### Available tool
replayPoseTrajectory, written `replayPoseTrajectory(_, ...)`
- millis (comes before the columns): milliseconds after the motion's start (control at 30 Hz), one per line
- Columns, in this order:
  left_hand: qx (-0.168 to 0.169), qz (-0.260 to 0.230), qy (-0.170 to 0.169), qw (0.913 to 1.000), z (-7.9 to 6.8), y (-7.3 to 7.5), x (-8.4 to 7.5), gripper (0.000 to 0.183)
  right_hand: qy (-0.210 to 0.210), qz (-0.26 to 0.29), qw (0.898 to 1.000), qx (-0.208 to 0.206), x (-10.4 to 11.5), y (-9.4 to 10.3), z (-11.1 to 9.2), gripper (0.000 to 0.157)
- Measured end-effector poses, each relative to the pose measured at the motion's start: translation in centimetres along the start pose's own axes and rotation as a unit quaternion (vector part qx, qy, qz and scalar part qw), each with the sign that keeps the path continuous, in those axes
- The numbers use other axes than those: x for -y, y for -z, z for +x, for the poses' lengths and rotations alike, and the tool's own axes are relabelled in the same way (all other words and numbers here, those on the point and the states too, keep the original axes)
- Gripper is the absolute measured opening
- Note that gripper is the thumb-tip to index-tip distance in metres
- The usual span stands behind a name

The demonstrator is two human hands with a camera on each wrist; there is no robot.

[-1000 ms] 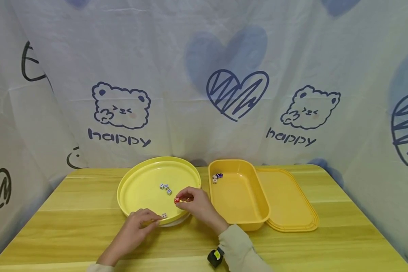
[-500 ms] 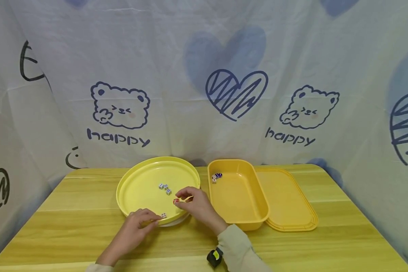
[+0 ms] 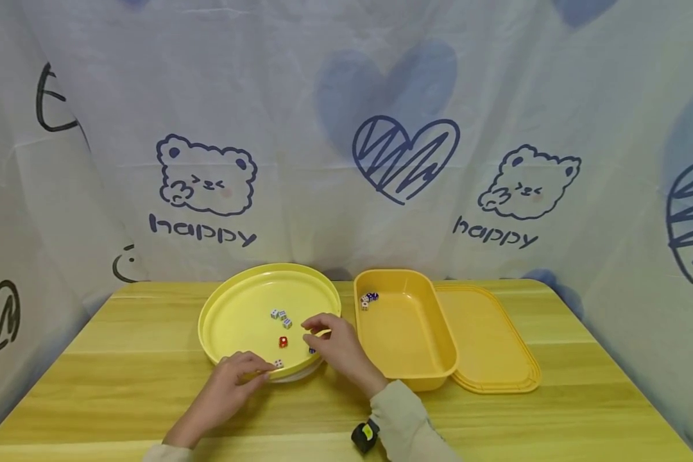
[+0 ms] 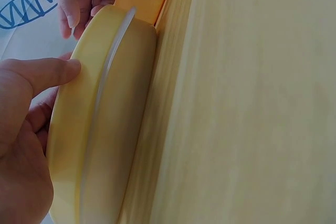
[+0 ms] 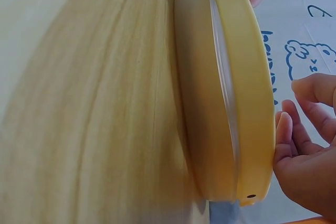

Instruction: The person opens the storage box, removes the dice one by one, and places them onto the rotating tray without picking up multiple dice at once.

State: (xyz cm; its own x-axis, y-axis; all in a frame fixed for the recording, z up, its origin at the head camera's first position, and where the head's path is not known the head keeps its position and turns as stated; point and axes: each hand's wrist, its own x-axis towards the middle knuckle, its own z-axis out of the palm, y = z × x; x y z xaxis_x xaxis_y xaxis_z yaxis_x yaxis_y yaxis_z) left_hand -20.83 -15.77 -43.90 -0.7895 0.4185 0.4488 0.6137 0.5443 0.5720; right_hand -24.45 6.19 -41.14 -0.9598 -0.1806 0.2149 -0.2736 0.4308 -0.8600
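A round yellow tray [image 3: 237,321] with a raised rim stands on the table. My left hand [image 3: 237,378] grips its near rim, thumb on the outer wall in the left wrist view [image 4: 31,124] and fingers on the inner side. A white die [image 3: 278,364] lies right at those fingertips. Inside the tray are a red die [image 3: 283,342] and, farther back, several white dice [image 3: 282,316]. My right hand [image 3: 337,346] hovers over the tray's right side, thumb and fingers apart with nothing between them. Partly hidden below its thumb is a dark blue die [image 3: 312,350].
To the right of the tray sits a deep orange-yellow box [image 3: 407,333], with white dice [image 3: 365,306] and blue dice [image 3: 372,297] in its far left corner. A flat lid [image 3: 491,340] lies beside the box. Behind the wooden table [image 3: 121,385] hangs a printed cloth [image 3: 300,160].
My right hand has let go of the red die, which now lies in the tray farther left. The right thumb and fingers have spread, and a blue die shows beneath them. My left hand stays put.
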Motion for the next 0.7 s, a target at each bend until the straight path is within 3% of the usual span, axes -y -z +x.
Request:
replayPoseTrajectory(433,0.002,-0.001,0.017,0.9999,0.0,0.2,-0.3,0.016,0.004,0.003,1.0,-0.003,0.1,-0.1,0.0,0.013)
replayPoseTrajectory(700,0.002,-0.005,0.001,1.0,0.0,0.1,-0.2,0.016,0.002,0.023,1.0,-0.001,1.4,1.0,-0.2,0.015)
